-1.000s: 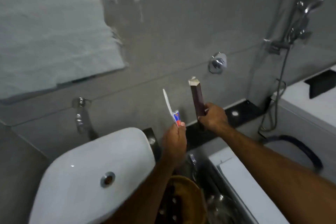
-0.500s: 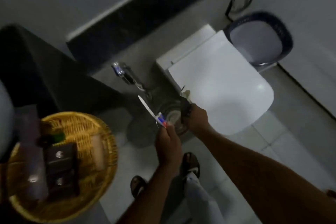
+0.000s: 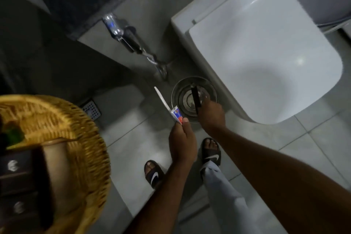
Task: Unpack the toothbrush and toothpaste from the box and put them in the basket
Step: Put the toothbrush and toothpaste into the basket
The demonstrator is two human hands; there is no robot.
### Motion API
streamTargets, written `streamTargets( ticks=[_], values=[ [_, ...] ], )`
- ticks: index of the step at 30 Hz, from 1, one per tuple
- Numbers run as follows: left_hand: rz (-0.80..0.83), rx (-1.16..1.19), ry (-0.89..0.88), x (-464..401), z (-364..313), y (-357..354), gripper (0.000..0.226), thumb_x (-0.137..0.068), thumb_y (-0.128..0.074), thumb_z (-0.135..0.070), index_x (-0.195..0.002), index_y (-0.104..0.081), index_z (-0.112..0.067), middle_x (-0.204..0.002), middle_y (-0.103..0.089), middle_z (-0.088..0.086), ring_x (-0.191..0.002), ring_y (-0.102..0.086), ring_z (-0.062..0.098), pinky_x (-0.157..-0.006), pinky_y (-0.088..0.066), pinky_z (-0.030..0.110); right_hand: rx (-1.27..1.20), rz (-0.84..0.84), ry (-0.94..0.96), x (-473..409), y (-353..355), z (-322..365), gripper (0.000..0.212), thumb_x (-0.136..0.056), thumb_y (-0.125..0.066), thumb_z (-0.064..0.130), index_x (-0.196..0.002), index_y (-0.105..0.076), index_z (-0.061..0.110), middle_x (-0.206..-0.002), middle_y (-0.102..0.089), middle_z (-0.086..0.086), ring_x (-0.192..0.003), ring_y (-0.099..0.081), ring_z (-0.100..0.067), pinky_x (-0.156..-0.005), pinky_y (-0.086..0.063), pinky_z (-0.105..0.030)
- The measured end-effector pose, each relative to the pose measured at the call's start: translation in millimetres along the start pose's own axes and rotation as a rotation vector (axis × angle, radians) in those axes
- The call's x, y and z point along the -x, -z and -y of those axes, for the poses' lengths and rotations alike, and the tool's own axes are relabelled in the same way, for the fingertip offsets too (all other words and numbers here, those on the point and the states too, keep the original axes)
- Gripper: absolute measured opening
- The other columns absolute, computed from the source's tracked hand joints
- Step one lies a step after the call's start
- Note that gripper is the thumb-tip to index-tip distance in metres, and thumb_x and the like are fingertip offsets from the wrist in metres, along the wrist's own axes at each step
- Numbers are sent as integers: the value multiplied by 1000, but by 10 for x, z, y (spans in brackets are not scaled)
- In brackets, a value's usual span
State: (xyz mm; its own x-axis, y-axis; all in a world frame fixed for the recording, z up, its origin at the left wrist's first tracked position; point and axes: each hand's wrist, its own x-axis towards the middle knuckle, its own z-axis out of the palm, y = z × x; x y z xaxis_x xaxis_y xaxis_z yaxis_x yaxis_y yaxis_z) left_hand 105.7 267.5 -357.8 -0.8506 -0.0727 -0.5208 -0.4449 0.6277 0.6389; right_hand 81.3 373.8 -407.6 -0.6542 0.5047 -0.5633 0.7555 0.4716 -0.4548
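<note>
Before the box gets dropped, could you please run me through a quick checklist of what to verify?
1. Right hand holds the dark box: ok, gripped at its lower end.
2. Box is over the round metal bin beside the toilet: ok, it stands above the opening.
3. Box is empty: cannot tell, its inside is not visible.
4. Left hand holds the toothbrush and toothpaste: ok, both pinched together.
5. Toothbrush and toothpaste in the wicker basket: not ok, both are held well to its right.
6. Room in the basket: cannot tell, it is blurred and already holds dark items.
</note>
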Motion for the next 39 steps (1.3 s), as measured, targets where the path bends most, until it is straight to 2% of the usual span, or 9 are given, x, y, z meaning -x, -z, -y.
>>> streamTargets(
  ticks=[4,6,9,17,21,24,26,32,39],
  values=[
    [78,60,-55,357,-495,292,35,-100,-42,-34,-88,-63,-9,-81,-67,16,-71,-62,28,-65,-51,40,-208,-169,123,573,588,233,13,-96,-58,9,-90,-70,10,-78,-68,-2,-62,-58,-6,-61,-44,-16],
    [113,71,-112,527,-835,501,37,-100,-41,-33,-89,-63,-5,-81,-67,18,-77,-63,35,-68,-51,42,-268,-288,196,901,1005,426,10,-92,-64,8,-91,-73,11,-75,-67,2,-60,-55,-6,-59,-35,-7],
    [199,130,-209,805,-1397,974,39,-100,-39,-37,-86,-64,-10,-68,-60,0,-66,-59,19,-62,-44,31,-369,-391,297,1392,1642,816,15,-92,-65,10,-101,-76,15,-83,-69,8,-71,-60,-2,-68,-39,-2],
    [431,73,-462,1251,-2164,2946,38,-98,-44,-44,-76,-65,-19,-64,-65,-4,-52,-58,1,-55,-48,21,-104,-561,885,2618,2728,2457,43,-80,-76,2,-121,-68,14,-128,-68,-9,-107,-69,-31,-89,-58,-43],
    [412,-112,-571,1248,-2248,4018,41,-98,-40,-47,-72,-62,-24,-68,-68,-6,-61,-63,2,-63,-53,20,402,-509,1129,3015,2904,3253,70,-69,-81,0,-133,-60,20,-152,-47,-5,-104,-67,-33,-67,-63,-42],
    [390,-131,-640,1232,-2266,4637,39,-96,-42,-38,-72,-63,-15,-72,-69,9,-68,-66,21,-72,-57,40,479,-544,1394,3217,2890,3669,54,-63,-82,-6,-114,-72,11,-128,-67,-15,-92,-71,-38,-59,-62,-45],
    [399,-94,-647,1212,-2225,4927,35,-93,-45,-32,-72,-63,-10,-71,-67,12,-66,-63,20,-70,-55,38,535,-621,1500,3331,2825,3904,33,-68,-84,1,-100,-75,8,-111,-74,-16,-85,-72,-37,-61,-61,-42],
    [118,-172,-585,1071,-1955,5348,32,-72,-62,-40,-78,-70,-9,-74,-72,10,-69,-69,24,-68,-57,37,613,-795,1458,3404,2663,4264,6,-81,-69,7,-85,-72,10,-83,-71,-9,-70,-65,-29,-53,-53,-37],
    [159,-8,-456,997,-1628,5178,37,-84,-57,-44,-79,-73,-11,-78,-76,9,-69,-72,26,-69,-60,40,503,-831,1189,3393,2583,3993,10,-81,-70,9,-72,-68,11,-67,-67,-6,-63,-58,-25,-47,-42,-28]
  ],
)
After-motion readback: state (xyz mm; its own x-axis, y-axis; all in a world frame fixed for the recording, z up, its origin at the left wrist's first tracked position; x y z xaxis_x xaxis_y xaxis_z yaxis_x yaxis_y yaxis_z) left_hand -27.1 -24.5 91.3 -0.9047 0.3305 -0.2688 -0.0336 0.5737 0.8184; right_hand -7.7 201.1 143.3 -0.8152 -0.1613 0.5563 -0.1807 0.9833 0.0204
